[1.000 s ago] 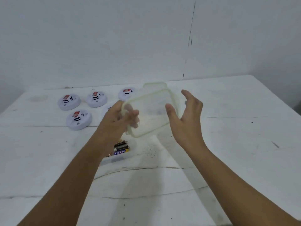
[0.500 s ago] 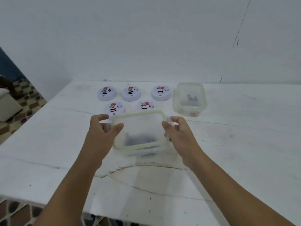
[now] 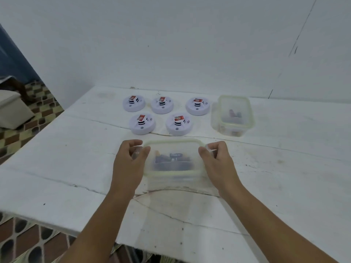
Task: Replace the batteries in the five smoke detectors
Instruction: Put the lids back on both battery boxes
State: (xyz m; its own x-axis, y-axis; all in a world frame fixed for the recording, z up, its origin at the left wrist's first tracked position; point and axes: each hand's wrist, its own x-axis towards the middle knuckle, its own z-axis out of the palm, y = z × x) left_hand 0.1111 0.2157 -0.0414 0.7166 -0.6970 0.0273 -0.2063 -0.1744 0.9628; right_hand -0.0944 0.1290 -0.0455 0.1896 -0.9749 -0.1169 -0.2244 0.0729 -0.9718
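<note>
Since a second ago we have brought the lid (image 3: 173, 149) down from mid-air onto the near battery box (image 3: 174, 177), and our view has swung left. Both hands clamp its end latches: left hand (image 3: 129, 164) with fingers curled over the left tab, right hand (image 3: 218, 164) pinching the right tab. Batteries (image 3: 171, 160) show dimly through the plastic. Five smoke detectors (image 3: 178, 123) sit closed on the bench (image 3: 76, 158) just beyond, the second lidded box (image 3: 232, 114) beside them. Closing up suggests we are near finished, though we cannot tell which cells are fresh
</note>
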